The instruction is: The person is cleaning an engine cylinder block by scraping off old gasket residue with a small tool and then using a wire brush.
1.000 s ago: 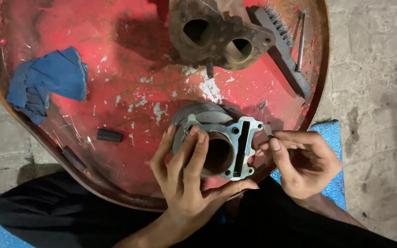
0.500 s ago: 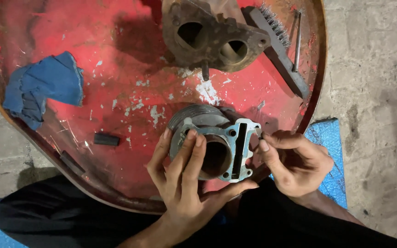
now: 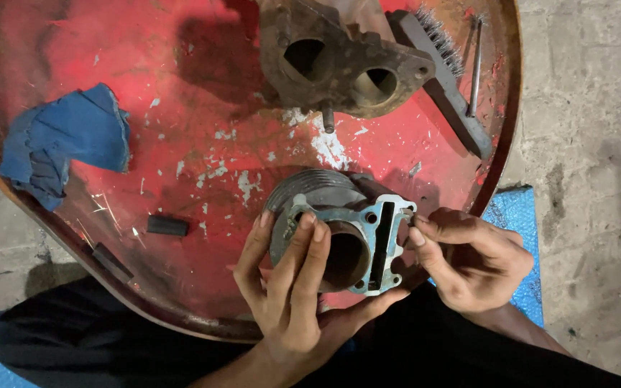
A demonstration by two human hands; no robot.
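My left hand (image 3: 292, 287) grips a finned grey engine cylinder (image 3: 325, 197) from below, fingers laid across its bore. A pale blue gasket (image 3: 389, 241) lies on the cylinder's flat face. The fingertips of my right hand (image 3: 468, 262) pinch at the gasket's right edge. The cylinder is held over the near rim of a round red metal tray (image 3: 203, 108) with chipped paint.
On the tray lie a rusty brown cylinder head (image 3: 336, 68) at the back, a wire brush (image 3: 443, 68) and a thin metal rod (image 3: 475, 68) at the back right, a crumpled blue rag (image 3: 66, 144) at the left, and a small black block (image 3: 167, 225). Concrete floor surrounds the tray; a blue mat (image 3: 519, 215) lies at the right.
My right hand has shifted slightly along the gasket's right edge. The left hand keeps the same grip on the cylinder.
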